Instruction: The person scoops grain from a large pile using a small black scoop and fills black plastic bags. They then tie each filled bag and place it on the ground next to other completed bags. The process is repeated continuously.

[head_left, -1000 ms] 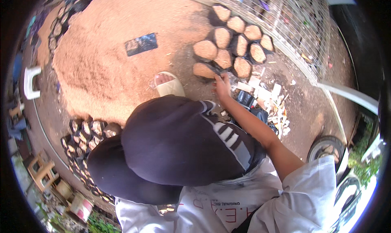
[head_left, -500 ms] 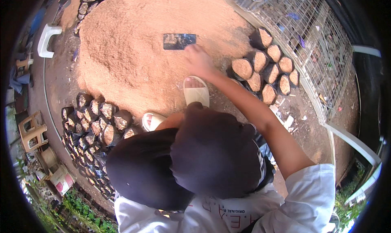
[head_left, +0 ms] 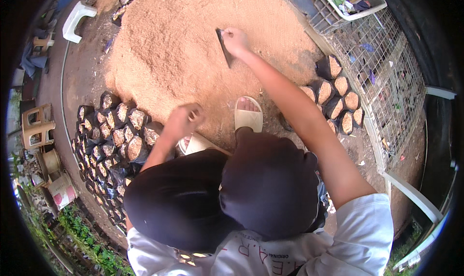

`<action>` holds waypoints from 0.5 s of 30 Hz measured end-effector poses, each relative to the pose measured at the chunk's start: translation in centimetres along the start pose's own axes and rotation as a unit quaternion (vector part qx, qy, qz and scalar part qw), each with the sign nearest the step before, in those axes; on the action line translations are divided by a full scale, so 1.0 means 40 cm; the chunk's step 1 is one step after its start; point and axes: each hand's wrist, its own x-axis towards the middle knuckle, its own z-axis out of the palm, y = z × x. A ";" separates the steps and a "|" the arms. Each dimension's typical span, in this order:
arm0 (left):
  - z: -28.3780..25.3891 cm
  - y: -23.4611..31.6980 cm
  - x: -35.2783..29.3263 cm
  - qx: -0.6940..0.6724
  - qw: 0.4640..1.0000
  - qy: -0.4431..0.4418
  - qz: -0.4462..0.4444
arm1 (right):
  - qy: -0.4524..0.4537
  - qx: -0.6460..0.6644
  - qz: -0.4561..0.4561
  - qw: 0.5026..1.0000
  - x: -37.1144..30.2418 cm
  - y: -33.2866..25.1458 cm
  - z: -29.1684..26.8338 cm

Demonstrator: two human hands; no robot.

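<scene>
A flat black plastic bag (head_left: pixel 224 49), seen nearly edge-on, hangs over the pale brown sawdust-like heap (head_left: pixel 179 29). My right hand (head_left: pixel 235 42) pinches it near its upper end, with the arm stretched forward. My left hand (head_left: pixel 182 123) is above my left sandal, at the near edge of the heap; its fingers are blurred by motion. Close to that hand, on the left, stand several filled black bags (head_left: pixel 123 131) with brown material at their tops.
More filled black bags (head_left: pixel 333 92) stand at the right of the heap, beside a wire mesh panel (head_left: pixel 386 68). A pale crate (head_left: pixel 348 8) holding scraps is at the far right. A white stool (head_left: pixel 75 22) and a beige stool (head_left: pixel 37 126) are on the left.
My left hand has come into view above my left foot. The black bag in my right hand has turned from broad side to nearly edge-on. The view has shifted a little.
</scene>
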 end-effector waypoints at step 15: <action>-0.574 0.371 0.067 -0.454 0.857 0.216 -0.118 | -0.352 0.251 -0.074 0.899 -0.120 -0.712 -0.261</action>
